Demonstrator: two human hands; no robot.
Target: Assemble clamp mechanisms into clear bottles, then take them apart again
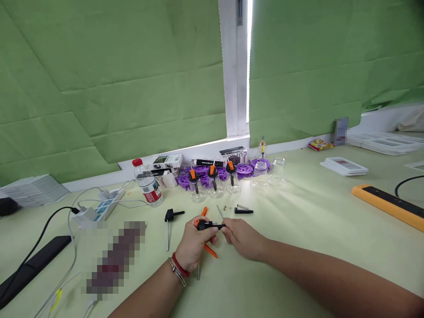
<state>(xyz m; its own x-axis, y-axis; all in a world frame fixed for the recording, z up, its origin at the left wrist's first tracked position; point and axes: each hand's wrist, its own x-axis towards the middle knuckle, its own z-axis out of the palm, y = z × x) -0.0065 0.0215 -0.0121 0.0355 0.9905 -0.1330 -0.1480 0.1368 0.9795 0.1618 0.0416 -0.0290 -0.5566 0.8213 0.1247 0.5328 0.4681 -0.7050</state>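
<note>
Head view: hands (193, 242) (244, 238) grip a black piece (210, 225); three glass vessels (217, 192) contain black parts (214, 182).

Red-capped bottle (148, 185) near a power strip (107, 207), green coverings (139, 75) behind

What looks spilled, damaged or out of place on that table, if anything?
Nothing looks spilled or plainly damaged. The tiny brass-coloured bits seem odd: loose near the spring, perhaps easily lost. A pixelated patch at left hides one spot.
</note>
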